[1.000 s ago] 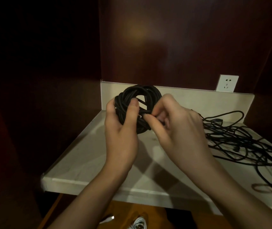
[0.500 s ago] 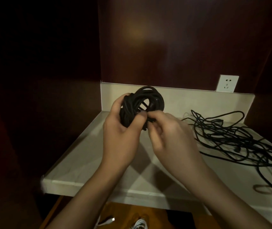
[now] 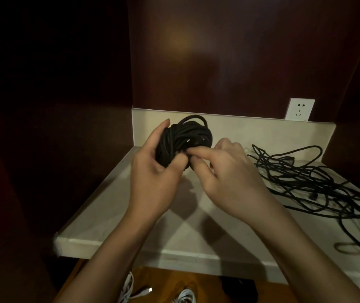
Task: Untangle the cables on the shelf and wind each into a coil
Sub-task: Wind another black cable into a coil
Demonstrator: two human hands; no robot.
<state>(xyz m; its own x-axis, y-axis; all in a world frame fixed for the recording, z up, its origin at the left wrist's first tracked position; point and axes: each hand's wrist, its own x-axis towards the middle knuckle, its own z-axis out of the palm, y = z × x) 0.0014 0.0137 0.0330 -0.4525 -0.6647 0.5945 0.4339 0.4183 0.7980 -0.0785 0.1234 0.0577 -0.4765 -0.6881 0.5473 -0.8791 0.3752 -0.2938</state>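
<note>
1. The wound bundle of black cable (image 3: 184, 141) has tipped over in the last second: a moment ago its open ring faced us, now the strands run across the fist in a tight lump. It is held up in the air above the pale stone shelf (image 3: 117, 206), near the back left corner.
2. Left hand (image 3: 152, 171), grip clamped around the bundle, thumb pressed on the front, fingertips curling over the top.
3. Right hand (image 3: 225, 171) has slid lower and closer in; its thumb and forefinger are pinched together at the bundle's lower edge. My read: the loose end is being tucked in to lock this coil, so this coil looks nearly finished.
4. That shift has uncovered more of the loose tangle of thin black cable (image 3: 314, 182), sprawled on the shelf to the right and well apart from the hands, untouched. Plenty of the job left there.
5. Hard to see: the cable end itself is buried under the pinching fingers, and the tangle runs off the right edge of the view.
6. Below the shelf, white cables (image 3: 185, 299) sit half cut off in the gloom.
</note>
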